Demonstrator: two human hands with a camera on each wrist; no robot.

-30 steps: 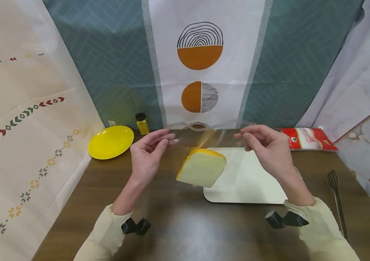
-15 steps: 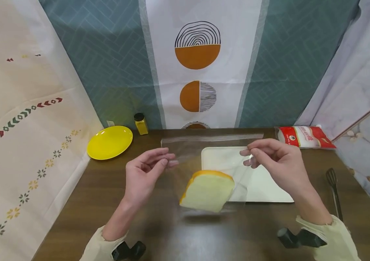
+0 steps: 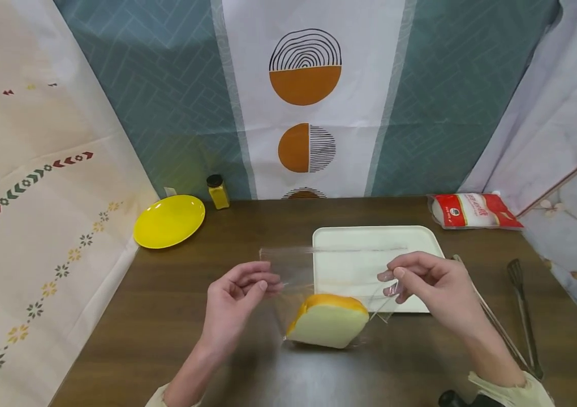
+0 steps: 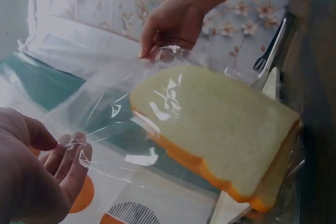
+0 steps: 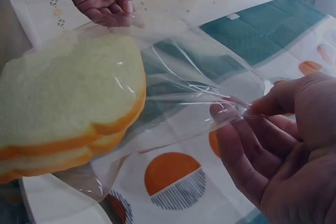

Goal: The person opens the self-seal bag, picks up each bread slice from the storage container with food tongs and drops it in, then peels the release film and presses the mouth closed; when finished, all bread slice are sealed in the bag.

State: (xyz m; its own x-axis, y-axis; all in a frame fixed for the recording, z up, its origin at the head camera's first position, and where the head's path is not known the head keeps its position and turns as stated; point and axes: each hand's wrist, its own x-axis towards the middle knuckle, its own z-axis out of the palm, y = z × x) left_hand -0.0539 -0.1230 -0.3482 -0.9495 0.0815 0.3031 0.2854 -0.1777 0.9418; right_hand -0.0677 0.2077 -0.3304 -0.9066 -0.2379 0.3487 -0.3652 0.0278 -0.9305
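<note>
Between my hands hangs a clear plastic bag [image 3: 293,263] with bread slices [image 3: 328,321] at its bottom, close over the table. In the left wrist view the bread [image 4: 215,124] shows as two pale slices with orange crust, stacked together. My left hand [image 3: 237,299] pinches the bag's left edge between thumb and fingers. On the other side my right hand [image 3: 433,288] pinches the right edge, where the film [image 5: 210,95] gathers into creases toward the fingertips. The bag's upper part stretches beyond both hands and overlaps the white tray [image 3: 370,240].
At the back left stand a yellow plate [image 3: 168,221] and a yellow bottle with a black cap [image 3: 218,192]. A red and white packet [image 3: 477,211] lies at the back right. Metal tongs [image 3: 497,322] and a dark whisk-like utensil [image 3: 522,305] lie on the right.
Both hands have come down and nearer, bringing the bag and bread from above the tray's left side to low over the table. The tongs now show beside the right hand.
</note>
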